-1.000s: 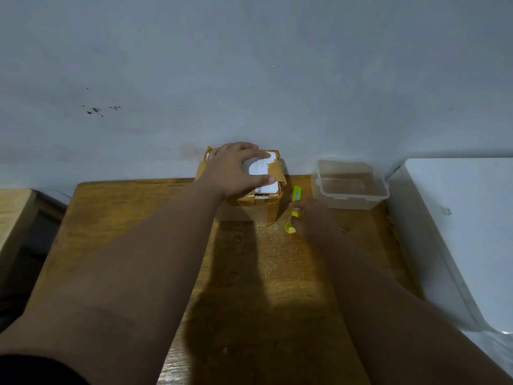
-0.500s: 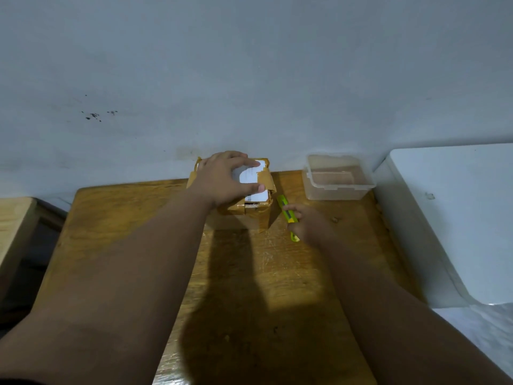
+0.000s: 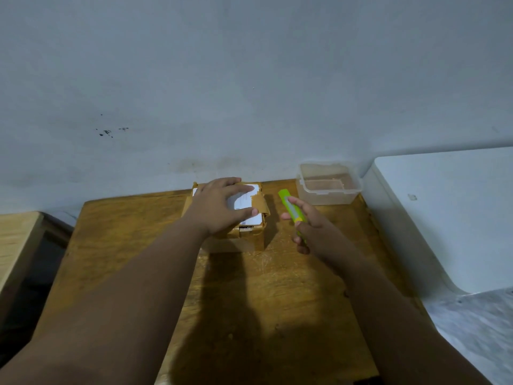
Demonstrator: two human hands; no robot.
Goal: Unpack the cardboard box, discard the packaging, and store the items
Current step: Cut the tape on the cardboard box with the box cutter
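Cardboard box (image 3: 247, 240) sits at the far edge of the wooden table (image 3: 133, 245), against the wall, sealed with brown tape (image 3: 259, 202) over a white label (image 3: 244, 200). Left hand (image 3: 222, 207) lies flat on the box lid, fingers spread wide, thumb on the label, pinning it. Right hand (image 3: 313, 230) is just off the box's 3 o'clock side, not touching it, curled around a lime-green cutter (image 3: 291, 208). Cutter's long axis runs roughly 11-to-5 o'clock, exposed end pointing away from the body toward 11, near the box's far right corner. Can't tell if a blade is out; that end is too small and blurred. Key relation: the tape seam lies at about 9–10 o'clock from the cutter tip, so the right hand is the nearer one for the cut, and the left thumb sits close to that path. Clear plastic container (image 3: 329, 194) stands at 1 o'clock of the right hand, near the white appliance (image 3: 444, 218), well apart from the box.
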